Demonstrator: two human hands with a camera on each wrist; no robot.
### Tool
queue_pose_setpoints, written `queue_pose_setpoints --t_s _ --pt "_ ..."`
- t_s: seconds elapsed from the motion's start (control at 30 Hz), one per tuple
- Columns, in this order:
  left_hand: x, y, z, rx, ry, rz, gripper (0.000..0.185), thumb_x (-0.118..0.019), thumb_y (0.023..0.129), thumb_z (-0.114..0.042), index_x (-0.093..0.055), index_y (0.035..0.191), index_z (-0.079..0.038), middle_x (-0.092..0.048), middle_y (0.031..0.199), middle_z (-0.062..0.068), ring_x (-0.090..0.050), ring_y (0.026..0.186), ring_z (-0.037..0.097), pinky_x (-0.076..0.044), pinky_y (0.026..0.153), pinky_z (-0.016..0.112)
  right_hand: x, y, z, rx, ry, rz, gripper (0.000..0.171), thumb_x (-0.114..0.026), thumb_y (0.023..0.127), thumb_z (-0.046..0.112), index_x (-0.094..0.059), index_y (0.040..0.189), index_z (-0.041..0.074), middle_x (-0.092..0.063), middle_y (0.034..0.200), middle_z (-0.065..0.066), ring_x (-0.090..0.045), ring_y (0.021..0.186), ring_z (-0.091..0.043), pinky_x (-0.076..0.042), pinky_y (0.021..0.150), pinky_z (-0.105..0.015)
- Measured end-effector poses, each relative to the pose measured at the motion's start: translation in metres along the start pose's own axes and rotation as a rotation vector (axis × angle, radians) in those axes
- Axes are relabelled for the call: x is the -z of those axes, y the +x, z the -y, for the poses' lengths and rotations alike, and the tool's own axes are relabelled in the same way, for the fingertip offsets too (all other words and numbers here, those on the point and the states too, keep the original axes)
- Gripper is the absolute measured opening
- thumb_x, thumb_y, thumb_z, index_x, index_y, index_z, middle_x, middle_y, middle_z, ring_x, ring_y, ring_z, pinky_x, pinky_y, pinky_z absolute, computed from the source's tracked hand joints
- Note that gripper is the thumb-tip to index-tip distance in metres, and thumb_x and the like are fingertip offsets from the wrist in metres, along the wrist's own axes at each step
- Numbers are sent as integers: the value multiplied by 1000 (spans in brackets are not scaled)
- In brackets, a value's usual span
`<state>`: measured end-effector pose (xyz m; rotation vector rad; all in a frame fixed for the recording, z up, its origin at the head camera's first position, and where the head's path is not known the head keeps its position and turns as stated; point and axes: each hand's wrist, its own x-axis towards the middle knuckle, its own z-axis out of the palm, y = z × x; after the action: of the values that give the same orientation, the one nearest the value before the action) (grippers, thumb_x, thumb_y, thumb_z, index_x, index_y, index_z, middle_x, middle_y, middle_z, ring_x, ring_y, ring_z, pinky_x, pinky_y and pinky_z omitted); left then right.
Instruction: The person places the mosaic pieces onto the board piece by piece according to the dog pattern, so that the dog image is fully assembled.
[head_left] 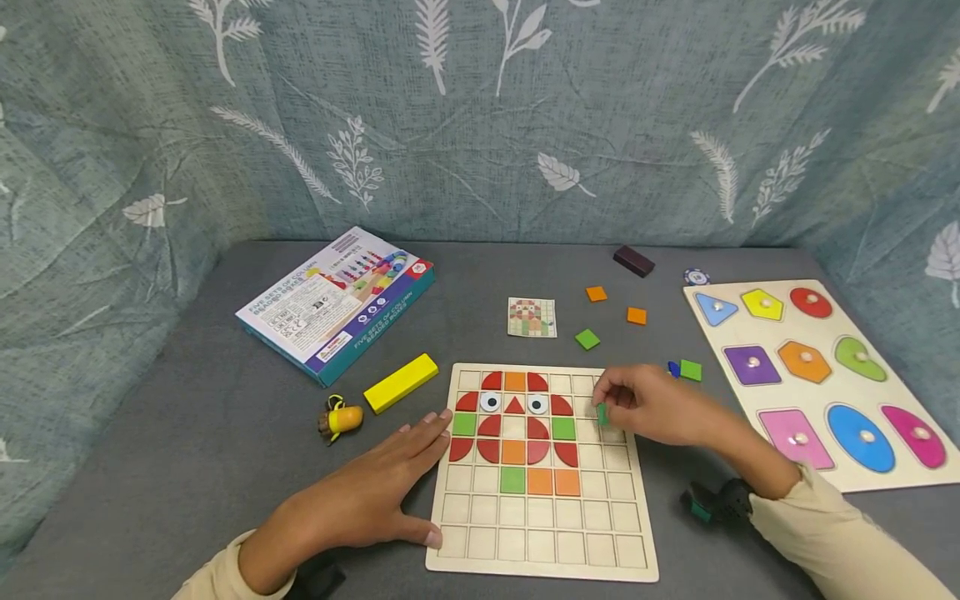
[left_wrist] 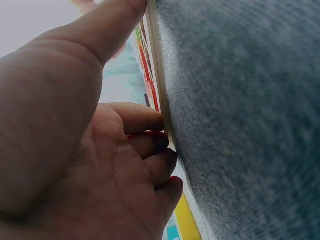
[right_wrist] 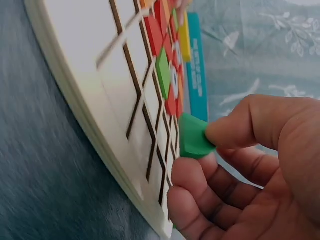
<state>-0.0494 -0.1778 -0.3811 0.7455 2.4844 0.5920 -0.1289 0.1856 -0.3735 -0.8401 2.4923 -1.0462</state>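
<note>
A square wooden grid board point(head_left: 542, 546) lies flat with red, orange and green tiles and two eye tiles set in its upper and middle cells. My left hand point(head_left: 360, 493) rests along the board's left edge, its fingers extended and its thumb near the lower left corner. In the left wrist view the fingertips of that hand point(left_wrist: 125, 165) touch the board's side. Over the upper right cells, my right hand point(head_left: 656, 407) pinches a small dark green tile point(right_wrist: 194, 137) between thumb and fingers. That tile looks wedge-shaped in the right wrist view, tilted just off the grid.
Beyond the board lie a picture card point(head_left: 532, 317), orange tiles point(head_left: 596, 293) and green tiles point(head_left: 588, 339). A shape puzzle board point(head_left: 716, 358) is on the right. Leftward are a yellow block point(head_left: 401, 383), a small toy point(head_left: 343, 418) and a box point(head_left: 322, 333). A dark block point(head_left: 633, 261) sits behind.
</note>
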Motion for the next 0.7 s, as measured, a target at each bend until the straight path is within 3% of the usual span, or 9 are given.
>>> queue_pose_setpoints --t_s 0.27,0.47,0.7 --pt "2 -1 -1 4 2 -3 109 -77 73 -58 -24 155 -10 -5 163 -3 -5 147 18 -11 117 46 -10 -9 9 45 63 95 17 -61 88 -5 -68 96 9 -61 81 5 -49 65 -9 -45 56 -23" --pt "1 0 0 1 6 -5 108 -76 73 -59 -25 155 -10 -5 163 -2 -5 147 18 -12 117 46 -16 -15 14 35 77 125 15 -62 89 -2 -68 94 11 -59 79 6 -53 69 -9 -48 59 -24" --pt "-1 0 0 -2 2 -2 109 -76 73 -60 -25 155 -9 -5 163 -3 -6 147 19 -13 117 46 -26 -21 16 93 106 147 19 -61 89 -4 -69 92 13 -61 78 8 -51 65 -5 -46 57 -21"
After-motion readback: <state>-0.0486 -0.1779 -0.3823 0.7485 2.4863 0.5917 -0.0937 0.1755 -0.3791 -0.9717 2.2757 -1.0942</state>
